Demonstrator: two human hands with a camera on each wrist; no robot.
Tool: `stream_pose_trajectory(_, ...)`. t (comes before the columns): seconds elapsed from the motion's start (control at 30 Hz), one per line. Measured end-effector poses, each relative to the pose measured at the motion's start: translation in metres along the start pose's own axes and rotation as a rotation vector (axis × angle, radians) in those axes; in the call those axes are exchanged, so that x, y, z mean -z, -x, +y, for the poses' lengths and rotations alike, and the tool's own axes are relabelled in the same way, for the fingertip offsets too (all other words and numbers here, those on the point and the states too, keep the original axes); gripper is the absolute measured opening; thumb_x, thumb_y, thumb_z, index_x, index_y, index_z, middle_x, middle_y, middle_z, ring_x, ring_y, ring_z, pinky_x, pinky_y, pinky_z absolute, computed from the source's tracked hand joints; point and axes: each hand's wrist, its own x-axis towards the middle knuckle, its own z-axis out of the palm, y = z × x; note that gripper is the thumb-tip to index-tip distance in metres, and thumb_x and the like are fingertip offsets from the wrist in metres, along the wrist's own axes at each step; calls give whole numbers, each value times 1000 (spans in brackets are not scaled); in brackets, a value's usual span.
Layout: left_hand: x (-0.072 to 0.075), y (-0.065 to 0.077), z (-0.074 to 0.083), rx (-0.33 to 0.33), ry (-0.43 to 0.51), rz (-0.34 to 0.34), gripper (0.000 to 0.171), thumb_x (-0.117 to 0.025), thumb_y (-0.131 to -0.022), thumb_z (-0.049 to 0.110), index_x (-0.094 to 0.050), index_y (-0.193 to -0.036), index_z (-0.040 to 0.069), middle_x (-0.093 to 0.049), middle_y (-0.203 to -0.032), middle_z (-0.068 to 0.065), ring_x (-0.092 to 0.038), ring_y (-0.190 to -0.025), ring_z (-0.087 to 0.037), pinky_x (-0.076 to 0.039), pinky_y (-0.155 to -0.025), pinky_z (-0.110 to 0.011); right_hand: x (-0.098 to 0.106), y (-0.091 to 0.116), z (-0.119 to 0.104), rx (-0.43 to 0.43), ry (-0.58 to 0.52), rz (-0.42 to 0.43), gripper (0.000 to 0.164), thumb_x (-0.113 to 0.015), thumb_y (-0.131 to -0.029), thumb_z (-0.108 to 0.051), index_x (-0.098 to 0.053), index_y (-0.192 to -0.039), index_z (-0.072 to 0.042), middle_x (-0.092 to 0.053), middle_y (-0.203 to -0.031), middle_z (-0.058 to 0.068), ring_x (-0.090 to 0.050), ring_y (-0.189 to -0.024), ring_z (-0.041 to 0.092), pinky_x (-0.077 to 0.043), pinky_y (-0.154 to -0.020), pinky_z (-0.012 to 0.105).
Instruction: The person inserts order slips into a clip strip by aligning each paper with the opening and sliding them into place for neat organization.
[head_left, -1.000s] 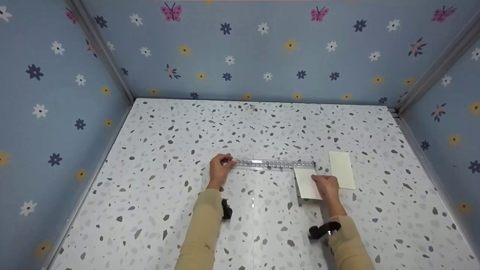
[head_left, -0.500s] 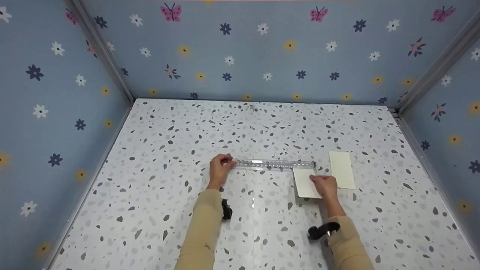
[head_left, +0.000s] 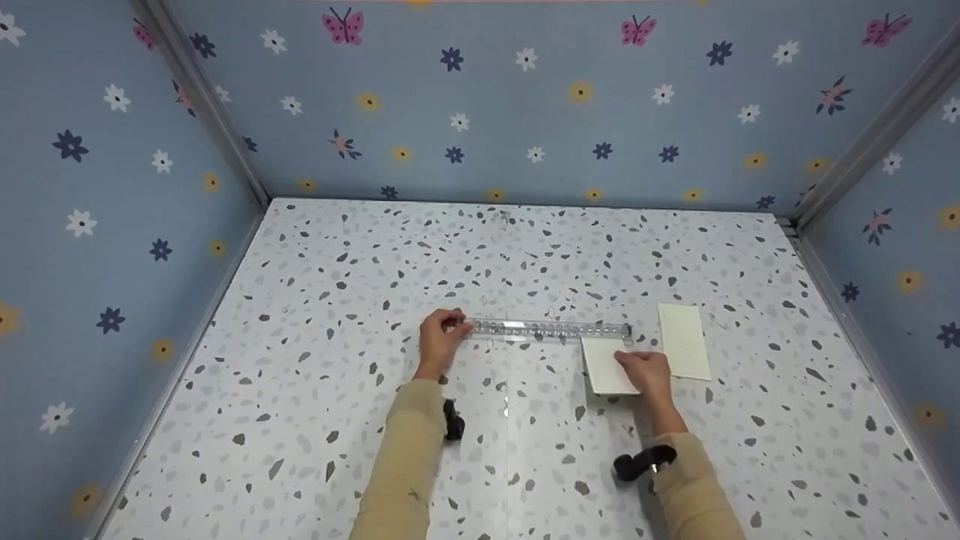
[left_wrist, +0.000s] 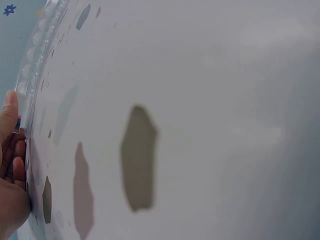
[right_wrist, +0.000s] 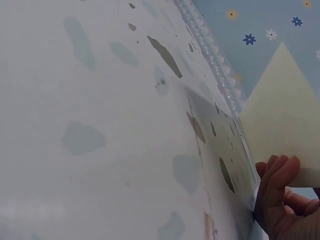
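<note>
In the head view my left hand (head_left: 441, 341) pinches the left end of a clear plastic ruler (head_left: 525, 328) that lies crosswise on the table. The left wrist view has the thumb on top of the ruler (left_wrist: 31, 65) at its end, the fingers curled below. With thumb and fingers my right hand (head_left: 649, 373) grips a pale yellow piece of paper (head_left: 606, 367) by its right side. The paper's top edge sits right at the ruler's lower edge, near its right end. In the right wrist view the paper (right_wrist: 282, 115) stands tilted up from the table, casting a shadow.
A second pale yellow piece of paper (head_left: 686, 342) lies to the right of my right hand. The speckled white table (head_left: 360, 255) is bordered by blue flowered panels (head_left: 495, 97) at the back and both sides. Black wrist cameras (head_left: 636, 465) are strapped at the sleeves.
My right hand and the paper in it have slid slightly to the left along the ruler. The left hand and the ruler stay where they were.
</note>
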Motion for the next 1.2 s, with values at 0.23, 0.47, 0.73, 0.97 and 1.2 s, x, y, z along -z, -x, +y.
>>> stream_pose_trajectory(0.23,1,0,0,-12,10,-6,21,-71,-73,7,-64,-91,-2,-61,-90,-10,-54,-81,-21,-44,-73,-31,-3,0,1,28,5,20,49,-59,-79,-26,-53,-110,11,-52,-110,25,-50,-98,32,-41,-82,38)
stream_pose_trajectory(0.47,2,2,1,-35,12,-11,20,-71,-73,6,-63,-89,-3,-60,-86,-11,-54,-80,-22,-44,-72,-32,-5,0,0,60,6,37,46,-61,-77,-23,-55,-106,13,-54,-106,26,-52,-91,31,-42,-78,36)
stream_pose_trajectory(0.73,1,1,1,-23,-6,-1,20,-72,-72,6,-64,-89,-2,-61,-87,-11,-55,-81,-21,-44,-74,-31,-6,2,-1,53,7,28,46,-61,-79,-26,-55,-108,10,-54,-107,26,-52,-95,33,-42,-80,37)
stream_pose_trajectory(0.97,1,0,1,-4,-13,-5,21,-72,-72,7,-64,-90,-1,-61,-88,-9,-55,-82,-20,-44,-75,-30,-9,3,-2,43,18,21,45,-62,-78,-26,-57,-106,9,-56,-104,24,-54,-89,29,-45,-74,33)
stream_pose_trajectory(1.2,0,-1,-1,8,-17,-13,20,-71,-73,8,-64,-91,0,-61,-89,-8,-55,-82,-19,-44,-74,-29,-10,4,-3,48,32,3,47,-61,-79,-27,-55,-107,10,-55,-106,25,-54,-91,31,-44,-76,36)
